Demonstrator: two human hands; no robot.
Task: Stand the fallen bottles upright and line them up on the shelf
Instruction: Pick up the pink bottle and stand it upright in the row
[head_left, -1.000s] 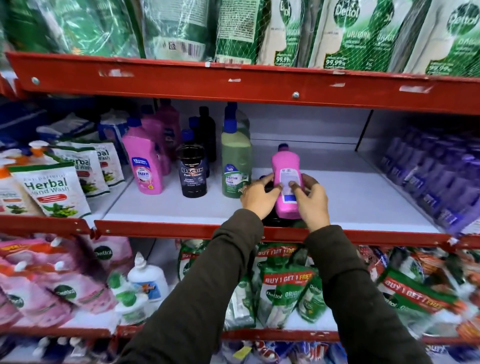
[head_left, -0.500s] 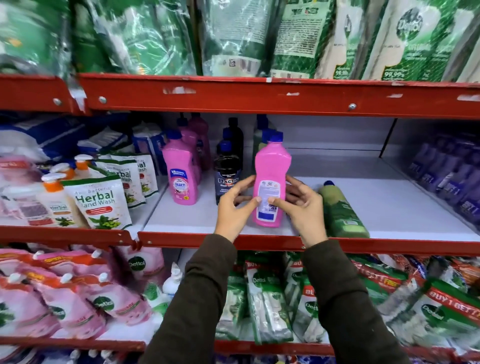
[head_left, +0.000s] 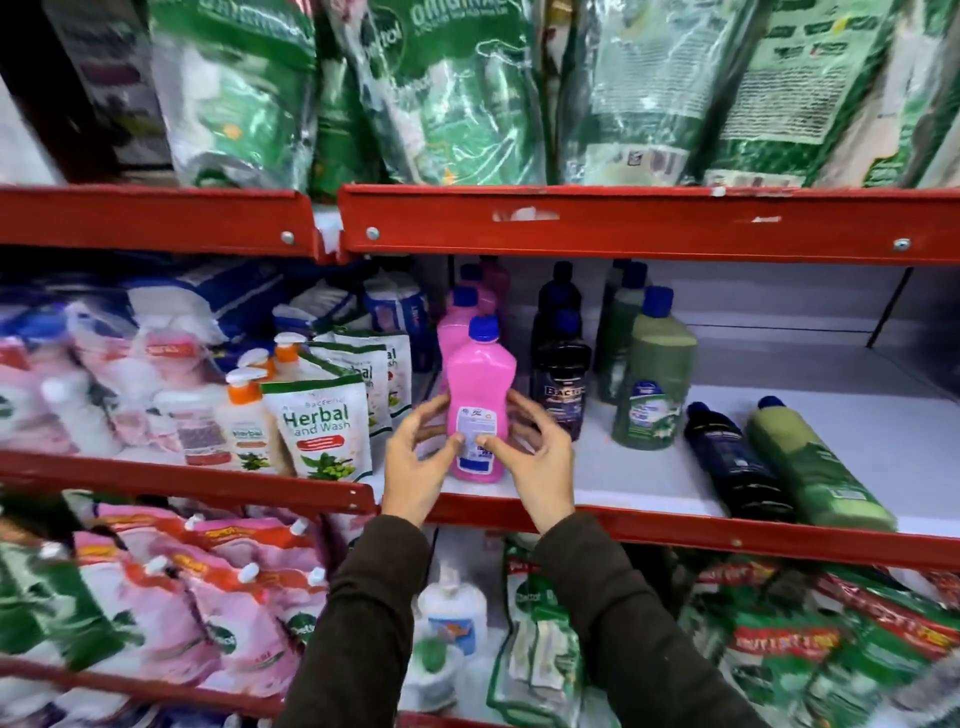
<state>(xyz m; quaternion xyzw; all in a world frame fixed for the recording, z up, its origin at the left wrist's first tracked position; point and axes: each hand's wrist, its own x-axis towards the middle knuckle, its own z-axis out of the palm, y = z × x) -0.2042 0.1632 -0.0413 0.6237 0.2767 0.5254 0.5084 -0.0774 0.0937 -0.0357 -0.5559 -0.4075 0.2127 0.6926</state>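
Far left: pouches of herbal hand wash (head_left: 319, 423), no part of the job. Next, left hand (head_left: 415, 462), fingers spread and loosely curled, thumb tip on the label of the pink bottle (head_left: 480, 402), fingertips against its left side. Bottle upright, cap up, base on the white shelf (head_left: 649, 467) or just touching down, at the front of the row of pink bottles. Then right hand (head_left: 537, 457), likewise half open, thumb on the label, fingers round the bottle's right side; more a light steadying hold than a firm clasp, probably near release.

Further right, standing: dark bottle (head_left: 562, 384) and green bottle (head_left: 652, 387), each heading its own row. Beyond those, flat on the shelf: a fallen dark bottle (head_left: 732, 467) and, touching it on its right, a fallen green bottle (head_left: 815, 467). Both long axes running front to back, caps toward the rear, bases near the front edge. Both well right of the hands, so nearer the right hand; likely next pick, reaching rightward and tipping cap-end up.
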